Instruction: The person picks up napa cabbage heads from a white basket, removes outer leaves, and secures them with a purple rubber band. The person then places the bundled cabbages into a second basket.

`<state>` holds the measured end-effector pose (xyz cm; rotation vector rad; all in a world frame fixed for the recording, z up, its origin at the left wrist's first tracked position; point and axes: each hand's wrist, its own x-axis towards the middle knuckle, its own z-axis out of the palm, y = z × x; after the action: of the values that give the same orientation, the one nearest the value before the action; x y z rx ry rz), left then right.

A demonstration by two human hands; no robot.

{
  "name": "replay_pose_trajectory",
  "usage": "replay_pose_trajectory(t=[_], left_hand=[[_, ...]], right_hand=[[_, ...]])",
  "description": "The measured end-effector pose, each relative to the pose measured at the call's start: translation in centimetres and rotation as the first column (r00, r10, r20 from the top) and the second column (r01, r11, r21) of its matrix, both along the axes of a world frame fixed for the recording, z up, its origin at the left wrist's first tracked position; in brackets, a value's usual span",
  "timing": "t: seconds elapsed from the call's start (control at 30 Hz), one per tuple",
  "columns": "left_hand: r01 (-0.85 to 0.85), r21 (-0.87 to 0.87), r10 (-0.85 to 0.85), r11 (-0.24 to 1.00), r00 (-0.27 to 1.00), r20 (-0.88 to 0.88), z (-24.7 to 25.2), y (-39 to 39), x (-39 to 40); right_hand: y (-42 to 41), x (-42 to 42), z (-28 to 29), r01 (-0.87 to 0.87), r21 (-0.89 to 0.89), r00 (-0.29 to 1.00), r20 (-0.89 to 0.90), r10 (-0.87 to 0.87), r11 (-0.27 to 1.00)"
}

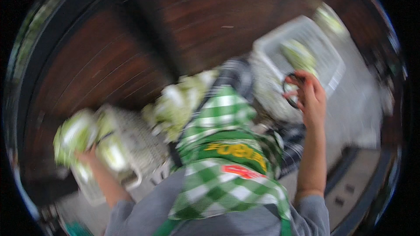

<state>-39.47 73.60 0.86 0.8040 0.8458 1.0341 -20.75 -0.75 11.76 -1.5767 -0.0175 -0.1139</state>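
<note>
Motion blur softens the whole view. At the left, my left hand [87,155] grips a pale green napa cabbage [70,139] low on its side, with the fingers partly hidden. This cabbage is over the outer side of a white plastic basket [136,173], where more napa cabbage [113,154] lies. On the right, my right hand [308,93] holds a black looped handle [285,87], seemingly of scissors; its blades cannot be made out. Just beyond that hand, another napa cabbage [298,54] lies inside a white plastic crate [329,44].
Loose cabbage leaves [178,100] are heaped between the basket and my legs. A whitish, net-like or bagged mass [274,88] is against the crate's near side. Brown flooring or boards [210,16] stretch beyond. Grey floor [354,114] is at the right, with a pale cabbage-like item [331,21] farther off.
</note>
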Motion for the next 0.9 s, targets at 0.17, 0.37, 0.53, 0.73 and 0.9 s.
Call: replay_pose_trajectory(t=[0.17,0.37,0.53,0.73,0.9], left_hand=[[0.038,0.595,0.287,0.803,0.85,-0.442,-2.9,-2.7,3.0],[0.639,0.737,-0.556,0.218,0.702,-0.445,3.1,-36.0,21.0],[0.747,0.532,-0.822,-0.399,-0.033,-0.569,2.6,-56.7,33.7],[0.5,-0.422,-0.043,-0.756,-0.681,-0.731,-13.8,-77.3,45.1],[0.606,-0.5,0.231,-0.619,-0.468,-0.853,-28.4,-84.4,43.0]], right_hand=[[-10.9,-2.1,-1.4,0.472,0.116,0.874,0.067,-0.481,0.874],[-16.2,0.0,-2.8,0.626,0.12,0.77,0.065,-0.635,0.771],[-20.9,5.0,-8.2,0.685,0.042,0.728,-0.062,-0.683,0.727],[-22.1,14.9,-13.3,0.339,-0.195,0.841,-0.375,-0.39,0.92],[-23.9,19.4,-16.3,0.483,-0.081,0.844,-0.224,-0.488,0.872]])
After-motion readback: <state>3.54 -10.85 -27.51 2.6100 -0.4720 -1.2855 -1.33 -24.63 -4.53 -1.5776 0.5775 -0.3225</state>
